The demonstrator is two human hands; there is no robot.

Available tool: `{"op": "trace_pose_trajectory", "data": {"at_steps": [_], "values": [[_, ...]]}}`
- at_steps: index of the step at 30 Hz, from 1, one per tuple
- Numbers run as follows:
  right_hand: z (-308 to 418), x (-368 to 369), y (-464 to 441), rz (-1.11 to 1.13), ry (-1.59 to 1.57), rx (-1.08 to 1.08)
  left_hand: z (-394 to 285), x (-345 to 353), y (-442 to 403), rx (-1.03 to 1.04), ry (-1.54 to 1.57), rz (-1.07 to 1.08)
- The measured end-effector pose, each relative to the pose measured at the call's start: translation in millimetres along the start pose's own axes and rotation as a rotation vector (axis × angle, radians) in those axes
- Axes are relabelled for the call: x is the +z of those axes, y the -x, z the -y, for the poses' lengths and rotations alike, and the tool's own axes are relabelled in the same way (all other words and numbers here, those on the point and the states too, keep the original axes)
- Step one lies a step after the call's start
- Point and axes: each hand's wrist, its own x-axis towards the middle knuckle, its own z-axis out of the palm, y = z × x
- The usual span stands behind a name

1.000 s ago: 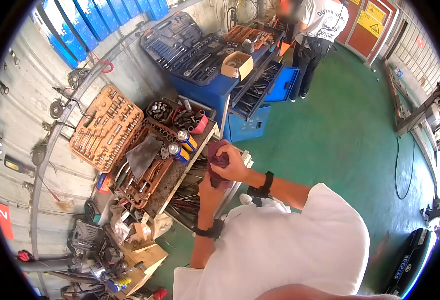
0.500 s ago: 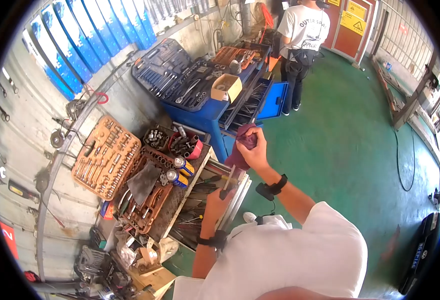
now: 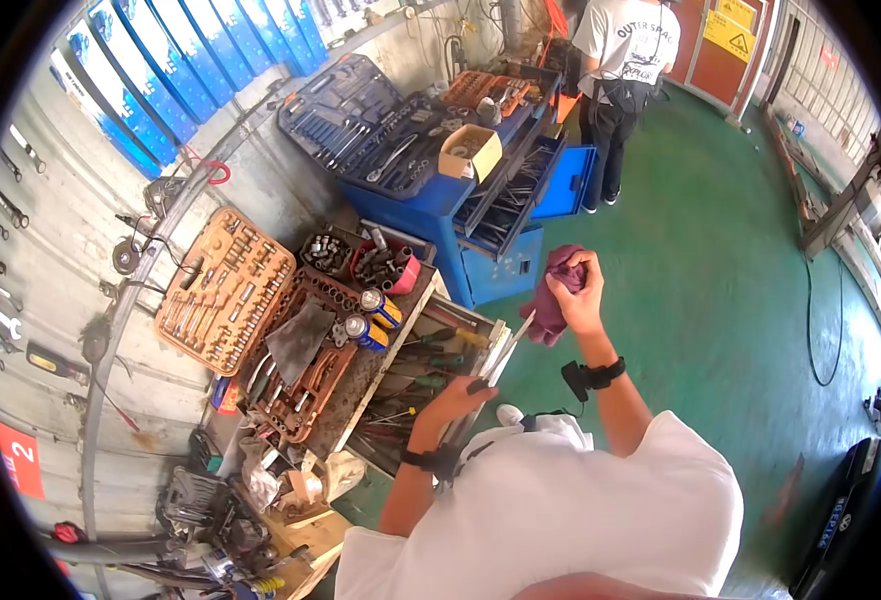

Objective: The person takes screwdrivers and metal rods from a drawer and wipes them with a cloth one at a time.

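My left hand (image 3: 446,408) is closed around the dark handle of a screwdriver (image 3: 511,346) above the open drawer's edge. Its pale metal shaft slants up and to the right. My right hand (image 3: 585,297) grips a bunched maroon cloth (image 3: 551,312) out over the green floor. The shaft's far end reaches the cloth's lower left edge; whether the cloth covers the tip I cannot tell. Below and left of my hands, the open drawer (image 3: 369,412) holds several screwdrivers and other hand tools.
On the cart top lie two blue-yellow cans (image 3: 366,332), a grey rag (image 3: 299,340) and an orange socket case (image 3: 226,290). Behind stands a blue tool cabinet (image 3: 411,215) with open drawers and a cardboard box (image 3: 471,153). A person (image 3: 626,80) stands beyond it.
My right hand and the cloth have moved right, away from the drawer, toward the shaft's far end. My left hand has shifted slightly right. The view has shifted a little.
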Motion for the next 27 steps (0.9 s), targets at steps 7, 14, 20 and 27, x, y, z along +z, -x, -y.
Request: {"op": "trace_pose_trajectory", "data": {"at_steps": [7, 14, 20, 27], "values": [[2, -86, -63, -0.535, -0.162, 0.062, 16, -16, 50, -0.001, -0.121, -0.004], [-8, -63, -9, -0.086, -0.715, 0.369, 43, 1, 55, 0.063, -0.088, -0.301], [33, 41, 37, 0.236, -0.902, 0.568, -37, 5, 32, -0.039, 0.154, -0.004], [65, 63, 23, 0.474, -0.832, 0.459, -69, 9, 40, -0.048, 0.516, 0.07]]}}
